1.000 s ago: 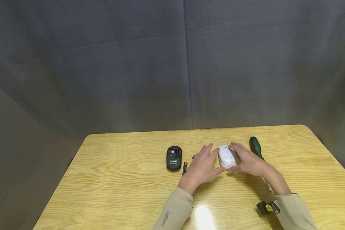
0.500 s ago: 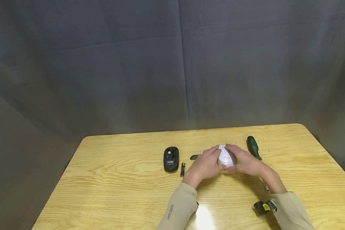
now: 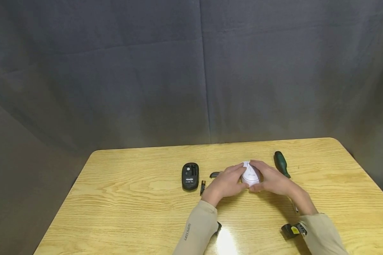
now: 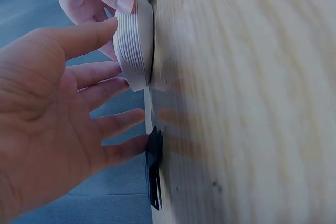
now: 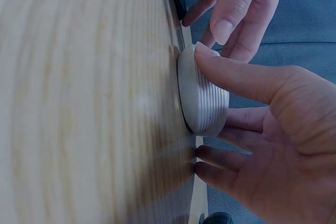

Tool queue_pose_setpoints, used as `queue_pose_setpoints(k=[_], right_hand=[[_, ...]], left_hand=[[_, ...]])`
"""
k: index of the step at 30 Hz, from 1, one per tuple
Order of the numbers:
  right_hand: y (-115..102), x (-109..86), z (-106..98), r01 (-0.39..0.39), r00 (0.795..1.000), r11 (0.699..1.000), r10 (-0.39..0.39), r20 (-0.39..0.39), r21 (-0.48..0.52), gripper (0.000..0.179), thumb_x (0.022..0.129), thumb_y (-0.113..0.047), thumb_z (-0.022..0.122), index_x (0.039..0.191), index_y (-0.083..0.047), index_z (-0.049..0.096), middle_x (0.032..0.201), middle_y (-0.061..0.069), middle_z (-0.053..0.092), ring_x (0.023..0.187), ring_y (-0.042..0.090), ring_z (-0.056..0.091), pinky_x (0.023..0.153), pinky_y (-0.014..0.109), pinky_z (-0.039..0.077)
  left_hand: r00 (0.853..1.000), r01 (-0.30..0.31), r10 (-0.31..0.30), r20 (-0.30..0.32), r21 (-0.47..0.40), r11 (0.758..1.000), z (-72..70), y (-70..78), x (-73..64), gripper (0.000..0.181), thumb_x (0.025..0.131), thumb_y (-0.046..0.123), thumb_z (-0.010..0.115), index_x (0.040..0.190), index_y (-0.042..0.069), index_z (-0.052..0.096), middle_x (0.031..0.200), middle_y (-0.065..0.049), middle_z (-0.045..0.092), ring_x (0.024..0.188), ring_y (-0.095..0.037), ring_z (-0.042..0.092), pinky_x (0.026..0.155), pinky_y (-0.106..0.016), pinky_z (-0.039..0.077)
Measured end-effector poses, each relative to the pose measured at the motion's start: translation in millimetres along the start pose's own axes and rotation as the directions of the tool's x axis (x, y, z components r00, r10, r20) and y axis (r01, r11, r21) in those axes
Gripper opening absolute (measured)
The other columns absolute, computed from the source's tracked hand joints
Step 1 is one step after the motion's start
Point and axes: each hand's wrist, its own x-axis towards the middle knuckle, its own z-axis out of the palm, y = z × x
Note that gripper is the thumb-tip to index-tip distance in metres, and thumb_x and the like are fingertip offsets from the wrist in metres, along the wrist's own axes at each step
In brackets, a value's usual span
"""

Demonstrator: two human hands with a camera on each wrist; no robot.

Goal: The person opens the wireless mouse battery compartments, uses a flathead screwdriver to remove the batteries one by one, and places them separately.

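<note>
A white computer mouse (image 3: 251, 176) with a ridged rear end sits on the wooden table between both hands. My left hand (image 3: 227, 182) holds its left side, thumb at the rear and fingers along the flank. From the other side my right hand (image 3: 272, 180) grips it, its thumb on the ridged rear of the mouse (image 5: 203, 95). In the left wrist view, the left little finger reaches a black plastic cover (image 4: 154, 163) lying on the table. The mouse's underside is hidden against the tabletop.
Left of the hands lies a black mouse (image 3: 190, 179), upside down with its battery compartment uncovered. A small battery (image 3: 203, 187) lies beside it. A screwdriver (image 3: 281, 163) with a dark green handle lies right of the hands, its shaft partly behind the right forearm.
Both hands have closed in on the white mouse from either side, the left hand moving right onto it. The black cover has come into sight beside the left hand.
</note>
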Motion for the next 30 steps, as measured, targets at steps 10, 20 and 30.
queue_pose_setpoints(k=[10,20,30], right_hand=[[-0.8,0.6,0.5,-0.011,1.000,1.000,0.011,-0.007,0.005,0.089,0.081,-0.019,0.089,0.148,0.014,0.041,0.150,0.037,0.042,0.136,0.053,0.044,0.107,0.065,0.040],[-2.3,0.2,0.0,-0.011,1.000,1.000,0.011,-0.010,0.007,0.088,0.080,-0.016,0.090,0.147,0.014,0.041,0.149,0.038,0.042,0.134,0.053,0.045,0.107,0.064,0.041],[-1.3,0.4,2.7,-0.021,1.000,0.999,0.022,0.010,-0.023,0.093,0.079,-0.016,0.092,0.149,0.012,0.038,0.153,0.035,0.037,0.134,0.050,0.045,0.106,0.063,0.042]], left_hand=[[1.000,0.002,-0.002,-0.004,0.012,1.000,1.0,-1.1,3.4,0.057,0.105,0.029,0.061,0.157,0.012,0.045,0.163,-0.001,0.040,0.149,-0.019,0.038,0.118,-0.040,0.035],[1.000,0.016,-0.016,-0.009,-0.001,1.000,0.3,-1.2,5.2,0.054,0.106,0.026,0.059,0.156,0.012,0.047,0.163,0.000,0.041,0.148,-0.019,0.039,0.118,-0.042,0.036],[1.000,0.024,-0.024,-0.003,0.023,0.999,0.5,-0.3,4.9,0.054,0.105,0.026,0.060,0.156,0.014,0.048,0.163,0.001,0.040,0.149,-0.020,0.038,0.117,-0.047,0.037]])
